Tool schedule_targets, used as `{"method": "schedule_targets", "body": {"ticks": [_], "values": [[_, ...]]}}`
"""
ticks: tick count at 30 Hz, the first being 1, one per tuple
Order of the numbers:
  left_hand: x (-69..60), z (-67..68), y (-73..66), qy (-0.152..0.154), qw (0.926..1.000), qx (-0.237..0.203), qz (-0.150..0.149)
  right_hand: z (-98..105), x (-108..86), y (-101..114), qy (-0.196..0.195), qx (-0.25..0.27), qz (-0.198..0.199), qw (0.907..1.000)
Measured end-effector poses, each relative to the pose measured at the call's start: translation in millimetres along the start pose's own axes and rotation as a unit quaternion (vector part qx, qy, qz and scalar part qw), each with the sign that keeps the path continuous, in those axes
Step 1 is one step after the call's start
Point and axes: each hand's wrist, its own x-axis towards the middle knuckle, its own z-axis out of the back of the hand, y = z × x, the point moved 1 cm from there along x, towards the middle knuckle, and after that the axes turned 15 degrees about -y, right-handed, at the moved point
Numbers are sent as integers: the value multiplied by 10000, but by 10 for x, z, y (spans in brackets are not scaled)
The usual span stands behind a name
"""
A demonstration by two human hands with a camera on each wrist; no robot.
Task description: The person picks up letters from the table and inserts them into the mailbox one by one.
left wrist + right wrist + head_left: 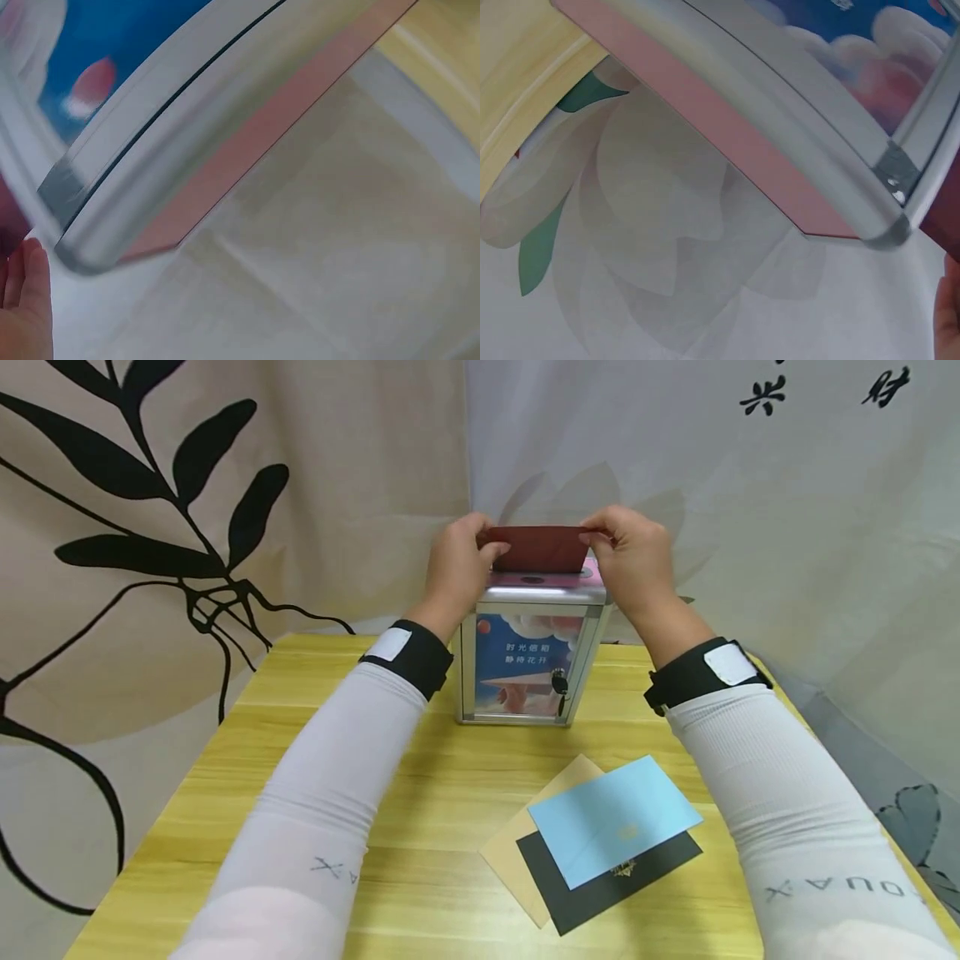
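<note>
A dark red envelope [542, 550] stands upright over the pink top of a silver-framed box [534, 720]. My left hand [459, 568] pinches its left end between thumb and fingers, and my right hand [633, 560] pinches its right end. The envelope's lower edge meets the box top; whether it is inside a slot I cannot tell. At the left edge of the left wrist view, the fingers [34, 277] show beside a bit of the red envelope [10, 217]. The right wrist view has the red envelope [943, 206] at its right edge, above the fingers [949, 307].
Nearer on the wooden table [420, 860] lie a light blue envelope [611, 814], a black envelope [570, 906] and a beige envelope [510, 852], overlapping. A lock with a key [560, 682] is on the box front. Behind the table hangs a printed cloth [375, 485].
</note>
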Motion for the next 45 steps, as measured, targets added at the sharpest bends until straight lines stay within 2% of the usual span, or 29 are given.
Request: {"method": "schedule_targets", "body": {"ticks": [2,4,8,11,14,20,23,27,32,35,38,41,45], "values": [[15,42,-47,28,9998,175,-129,-16,2,-20,121,-117,-101,9998],[31,59,-75,93,9980,474,-405,-39,-5,-43,240,-265,-175,9992],[45,33,-49,261,9908,998,-878,-102,-55,-87,571,-714,-153,9957],[27,-12,21,433,9869,1261,-909,-159,-111,-112,965,-1037,-177,9898],[0,-60,82,594,9835,1502,-819,-201,-152,-118,1442,-1311,-368,9801],[-21,-129,101,858,9671,2220,-901,-206,-149,-76,2341,-1635,-833,9547],[-17,-138,82,925,9584,2510,-1000,-199,-122,-64,2600,-1644,-928,9470],[-20,-136,63,995,9520,2708,-1025,-192,-93,-66,2817,-1664,-1039,9392],[-42,-136,71,996,9523,2721,-961,-193,-102,-74,2922,-1640,-1156,9351],[-70,-126,76,977,9536,2668,-993,-183,-127,-63,2823,-1613,-1175,9384],[-101,-106,84,926,9562,2581,-1025,-156,-161,-46,2652,-1549,-1074,9456],[-141,-69,97,801,9629,2379,-992,-87,-205,-15,2509,-1436,-920,9529],[-254,31,129,321,9778,1785,-1049,96,-322,47,2363,-1256,-727,9608]]}}
